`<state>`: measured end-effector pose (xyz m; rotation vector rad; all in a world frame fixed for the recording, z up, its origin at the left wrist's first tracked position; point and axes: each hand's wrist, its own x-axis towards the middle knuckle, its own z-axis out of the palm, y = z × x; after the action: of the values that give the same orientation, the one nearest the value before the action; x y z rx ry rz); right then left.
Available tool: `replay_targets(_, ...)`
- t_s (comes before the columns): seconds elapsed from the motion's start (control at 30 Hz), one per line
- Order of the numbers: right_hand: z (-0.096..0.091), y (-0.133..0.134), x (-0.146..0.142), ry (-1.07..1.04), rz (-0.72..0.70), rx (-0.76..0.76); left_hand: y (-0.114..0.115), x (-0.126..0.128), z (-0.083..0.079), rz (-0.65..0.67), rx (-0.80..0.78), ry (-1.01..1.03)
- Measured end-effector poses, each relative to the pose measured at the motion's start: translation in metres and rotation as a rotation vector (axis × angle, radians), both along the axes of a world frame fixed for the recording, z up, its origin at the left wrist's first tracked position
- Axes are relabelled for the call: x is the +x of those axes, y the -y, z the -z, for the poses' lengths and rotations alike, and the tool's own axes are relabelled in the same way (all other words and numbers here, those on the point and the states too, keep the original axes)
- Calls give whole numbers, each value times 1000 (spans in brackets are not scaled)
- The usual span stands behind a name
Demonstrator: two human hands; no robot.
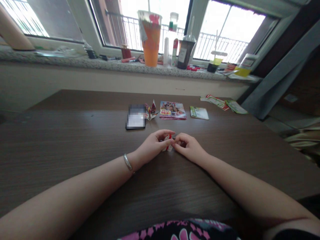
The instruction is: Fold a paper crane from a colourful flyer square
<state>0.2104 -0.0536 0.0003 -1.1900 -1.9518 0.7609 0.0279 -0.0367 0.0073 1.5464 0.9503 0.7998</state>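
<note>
Over the middle of the table [100,186], my left hand [156,142] grips a small folded piece of paper [169,137], white with red print, between thumb and fingers. My right hand [189,145] meets it from the other side, its thumb and fingertips pinched at the paper's right edge. Much of the paper is hidden behind my fingers. Beyond my left hand lies a dark-framed device with a blurred screen [135,117]. Beside it stands a folded paper crane [151,112]. A stack of colourful printed leaflets [173,110] lies straight ahead of my hands.
Right of the leaflets is a small stack of greenish-white paper [199,113]. More paper strips [217,102] lie at the far right. On the windowsill [110,65] stand a tall orange drink cup [151,41], a dark drink cup [186,51] and several small items.
</note>
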Motion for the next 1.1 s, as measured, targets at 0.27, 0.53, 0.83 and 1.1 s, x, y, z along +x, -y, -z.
replay_targets(0.27,9,-8,8,-216,20,-187,-3,2,4,69,-25,38)
replay_targets(0.53,5,-5,7,-160,-44,-178,-5,-2,5,52,25,-83)
replay_targets(0.83,7,-4,7,-121,-42,-188,-6,-1,9,77,56,-65)
replay_targets(1.1,6,-1,5,-124,0,-165,-6,-1,10,117,110,1)
